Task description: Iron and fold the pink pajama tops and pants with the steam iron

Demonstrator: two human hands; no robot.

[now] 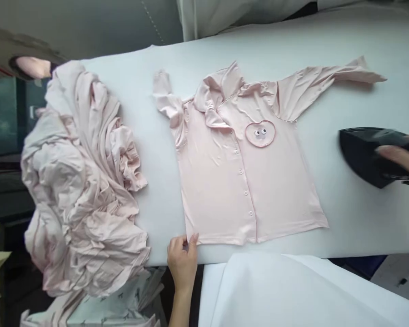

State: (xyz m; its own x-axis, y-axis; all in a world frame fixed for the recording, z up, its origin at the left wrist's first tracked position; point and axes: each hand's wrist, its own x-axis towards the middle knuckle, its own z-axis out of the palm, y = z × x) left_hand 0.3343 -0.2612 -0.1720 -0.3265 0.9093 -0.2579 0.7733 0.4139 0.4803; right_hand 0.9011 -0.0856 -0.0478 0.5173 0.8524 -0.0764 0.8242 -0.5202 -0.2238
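Observation:
A pale pink button-up pajama shirt [214, 181] lies front side up on a white padded ironing table [160, 150]. Its right-hand sleeve stretches out to the side, while the left-hand one is bunched. A heart-shaped patch [261, 133] with two googly eyes sits on the chest. My left hand [183, 256] pinches the shirt's bottom left corner between thumb and fingers. At the right edge, my right hand [404, 159], partly out of frame, grips the handle of a dark iron [361, 154]. The iron is to the right of the shirt, apart from it.
A large heap of crumpled pink garments [85, 181] covers the table's left end and hangs over its edge. White fabric [269, 290] lies along the near edge. Below the heap is a printed plastic-wrapped bundle [112, 299]. Light cloth [231, 18] hangs beyond the far edge.

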